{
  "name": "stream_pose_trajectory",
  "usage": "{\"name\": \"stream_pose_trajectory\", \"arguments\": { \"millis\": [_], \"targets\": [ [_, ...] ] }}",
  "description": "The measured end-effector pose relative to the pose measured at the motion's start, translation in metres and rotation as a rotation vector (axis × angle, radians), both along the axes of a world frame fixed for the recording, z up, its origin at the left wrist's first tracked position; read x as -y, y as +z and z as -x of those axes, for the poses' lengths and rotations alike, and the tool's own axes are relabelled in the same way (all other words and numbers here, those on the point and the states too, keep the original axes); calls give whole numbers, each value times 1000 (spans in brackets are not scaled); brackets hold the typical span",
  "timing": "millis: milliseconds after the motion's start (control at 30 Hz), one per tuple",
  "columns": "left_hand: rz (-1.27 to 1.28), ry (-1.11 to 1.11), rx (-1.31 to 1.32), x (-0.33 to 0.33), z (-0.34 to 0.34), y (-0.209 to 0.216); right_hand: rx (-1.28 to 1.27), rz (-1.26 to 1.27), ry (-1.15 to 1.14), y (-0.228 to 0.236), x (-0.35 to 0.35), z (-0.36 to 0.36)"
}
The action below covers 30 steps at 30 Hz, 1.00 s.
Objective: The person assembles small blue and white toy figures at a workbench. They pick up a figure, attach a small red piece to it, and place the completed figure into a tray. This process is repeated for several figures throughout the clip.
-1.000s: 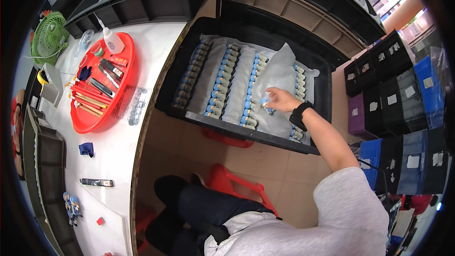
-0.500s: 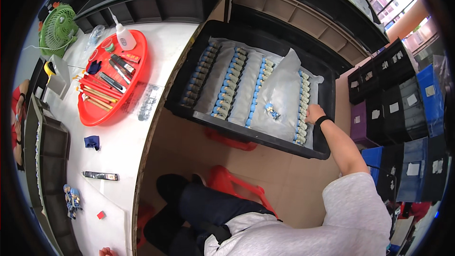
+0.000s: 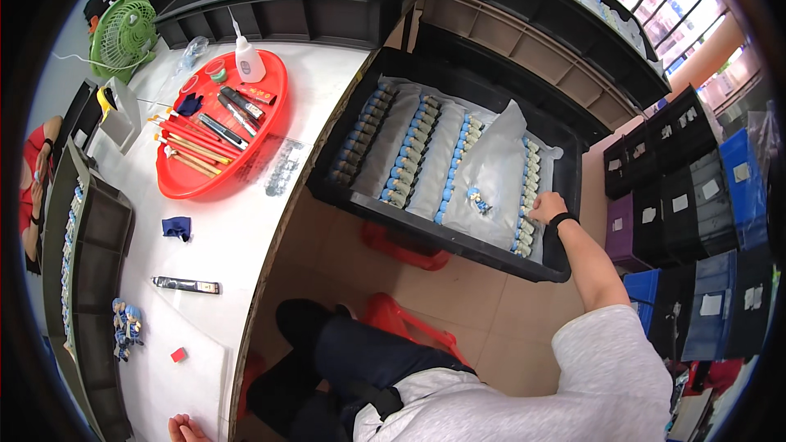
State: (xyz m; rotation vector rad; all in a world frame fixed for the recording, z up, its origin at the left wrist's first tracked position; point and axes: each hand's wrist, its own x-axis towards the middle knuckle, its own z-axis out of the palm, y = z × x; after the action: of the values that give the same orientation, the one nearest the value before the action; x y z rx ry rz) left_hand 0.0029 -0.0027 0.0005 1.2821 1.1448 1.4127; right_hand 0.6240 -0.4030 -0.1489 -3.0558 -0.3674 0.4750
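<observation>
My right hand (image 3: 547,207), a black band at its wrist, reaches into a black crate (image 3: 385,211). Its fingers are closed on a small figurine in the rightmost row of blue-and-cream figurines (image 3: 524,239); the fingers partly hide it. Left of that row, a single blue-haired figurine (image 3: 478,200) lies on a white liner sheet (image 3: 491,162). Further rows of figurines (image 3: 407,160) stand between folds of the liner. At the lower edge, my left hand (image 3: 187,429) shows only curled fingers above the white table (image 3: 196,323); whether they hold anything is hidden.
A red tray (image 3: 176,182) carries brushes, pens and a white squeeze bottle (image 3: 250,64). On the table lie a dark blue cloth (image 3: 176,228), a marker-like tube (image 3: 187,285), a red block (image 3: 178,354) and several figurines (image 3: 126,329). Stacked crates (image 3: 679,192) line the right.
The view has shifted, so the table and crate appear further right. My right hand stays at the rightmost row, and more of my left hand shows at the lower edge.
</observation>
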Motion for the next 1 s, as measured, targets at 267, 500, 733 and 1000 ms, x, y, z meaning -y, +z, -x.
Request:
{"name": "stream_pose_trajectory", "arguments": {
  "millis": [267,500,733,1000],
  "targets": [
    [-7,-36,-28,4,-5,-1,-49,-105,-102,42,-5,-12],
    [-35,28,-200,4,-6,1,-338,-889,209,135,-122,55],
    [-88,-301,59,8,-6,13,-697,-1024,851,204,-292,256],
    [-76,-441,-22,12,4,7,-584,-855,1694,237,-401,417]
  ]
}}
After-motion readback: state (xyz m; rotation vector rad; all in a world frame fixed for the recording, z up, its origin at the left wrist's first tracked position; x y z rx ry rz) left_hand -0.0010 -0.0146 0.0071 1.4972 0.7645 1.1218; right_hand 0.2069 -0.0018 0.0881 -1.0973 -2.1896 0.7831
